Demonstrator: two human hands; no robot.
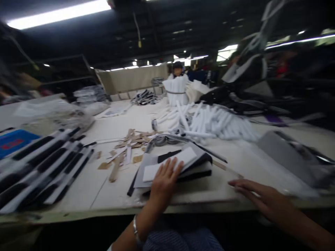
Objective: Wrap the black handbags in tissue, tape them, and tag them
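Note:
My left hand [164,181] lies flat with fingers spread on a white rectangular piece [183,158]. Beneath that piece is a loose stack of grey and black sheets [150,164], partly hidden by the hand. To the right, my right hand [258,195] is above the table near its front edge, apart from the stack, its fingers closed together. A thin light edge shows between those fingers, too blurred to name. A narrow strip [220,164] runs from the stack towards the right hand.
Brown scraps [133,141] lie left of the stack. Black-and-white striped pieces [52,164] and a blue packet [17,141] fill the left side. White foam-like rolls [220,122] are heaped behind. Grey sheets [285,157] lie right. A person [178,71] is across the table.

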